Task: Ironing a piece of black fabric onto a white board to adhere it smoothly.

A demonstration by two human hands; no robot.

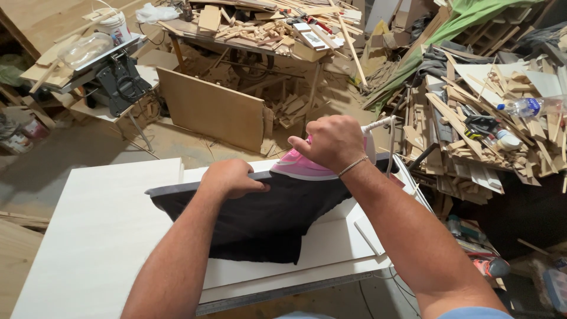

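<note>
Nearest us, the white panel (100, 236) serves as bench; its near edge runs along the bottom of the view.

On it a dark board (266, 218) stands on edge, tilted, reaching from the panel's middle toward its far right corner.

Our left hand (233, 177) lies flat over the board's top edge, fingers curled on it, pinning it.

Our right hand (332, 143) is closed around the handle of a pink iron (298, 166), whose sole rests on that same top edge, just beside the left hand.

We judge the board stiff and light but tippy on edge: hold it at the top edge, away from the sole. The iron looks moderately heavy, likely hot; grip by the handle only.

Its white cord (384, 124) trails off right.

Beyond: a leaning plywood sheet (212, 109), offcut heaps (472, 130), a cluttered far workbench (260, 29).
</note>
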